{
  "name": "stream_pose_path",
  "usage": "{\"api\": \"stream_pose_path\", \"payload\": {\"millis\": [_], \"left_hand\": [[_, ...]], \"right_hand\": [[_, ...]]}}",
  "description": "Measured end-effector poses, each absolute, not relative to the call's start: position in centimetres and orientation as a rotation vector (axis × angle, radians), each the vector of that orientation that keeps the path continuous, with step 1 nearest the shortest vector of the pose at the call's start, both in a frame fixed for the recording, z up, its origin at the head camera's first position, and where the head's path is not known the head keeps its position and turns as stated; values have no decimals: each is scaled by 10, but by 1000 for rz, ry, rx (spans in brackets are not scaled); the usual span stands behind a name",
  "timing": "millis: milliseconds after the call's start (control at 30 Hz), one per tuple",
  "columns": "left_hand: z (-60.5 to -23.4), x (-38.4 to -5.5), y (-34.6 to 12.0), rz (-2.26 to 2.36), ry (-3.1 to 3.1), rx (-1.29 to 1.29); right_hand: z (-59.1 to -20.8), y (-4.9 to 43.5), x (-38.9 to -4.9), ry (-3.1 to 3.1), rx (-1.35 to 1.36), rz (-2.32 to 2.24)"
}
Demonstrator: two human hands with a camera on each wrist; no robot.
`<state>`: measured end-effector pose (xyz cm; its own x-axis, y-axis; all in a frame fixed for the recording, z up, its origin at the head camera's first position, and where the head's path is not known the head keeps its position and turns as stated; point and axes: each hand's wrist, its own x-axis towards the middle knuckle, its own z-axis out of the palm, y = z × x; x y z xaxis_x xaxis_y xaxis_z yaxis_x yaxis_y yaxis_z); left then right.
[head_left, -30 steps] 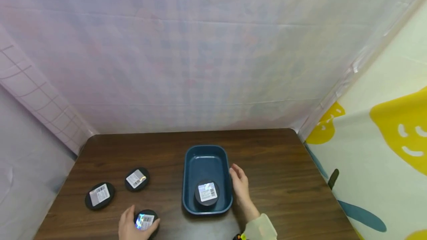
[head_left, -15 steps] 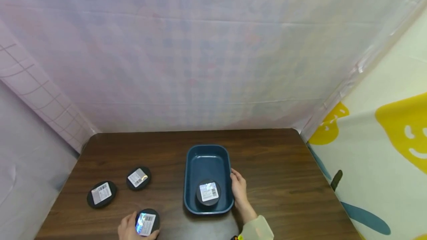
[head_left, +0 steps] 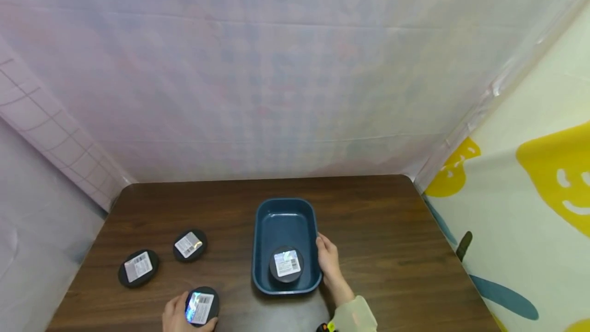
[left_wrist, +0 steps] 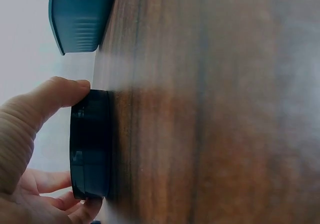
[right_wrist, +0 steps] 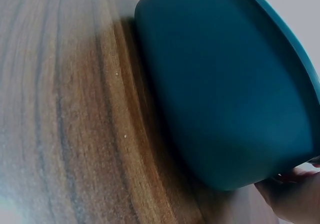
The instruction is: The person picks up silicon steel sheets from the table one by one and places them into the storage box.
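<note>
In the head view my left hand (head_left: 177, 315) grips a round, flat black container (head_left: 213, 307) with a white barcode label on top. The left wrist view shows the thumb on one side of the black container (left_wrist: 91, 144) and the fingers on the other, its base at the tabletop. A deep blue rectangular tray (head_left: 285, 229) sits to the right of it. My right hand (head_left: 330, 261) holds the tray's right rim; in the right wrist view the fingers (right_wrist: 295, 184) curl at the rim. Inside the tray's near end lies another labelled black container (head_left: 287, 264).
Two more labelled black containers, one at the far left (head_left: 138, 268) and one nearer the tray (head_left: 190, 245), lie flat on the dark wooden table (head_left: 378, 229). A pale patterned cloth (head_left: 276, 91) hangs behind the table, and a lemon-print cloth (head_left: 516, 219) at the right.
My right hand has closed in on the tray's right rim. My left thumb has slid lower along the black container, uncovering more of its label. The containers stay about where they were.
</note>
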<state>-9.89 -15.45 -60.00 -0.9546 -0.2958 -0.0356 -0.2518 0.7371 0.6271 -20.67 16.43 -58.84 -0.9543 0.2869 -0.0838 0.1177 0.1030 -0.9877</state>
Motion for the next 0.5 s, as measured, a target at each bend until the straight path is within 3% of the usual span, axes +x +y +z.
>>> {"api": "stream_pose_path", "payload": {"millis": [500], "left_hand": [[-565,-116,-165,-1018,-2739,346]], "right_hand": [[-583,165,-205,-2246,-390,1989]]}}
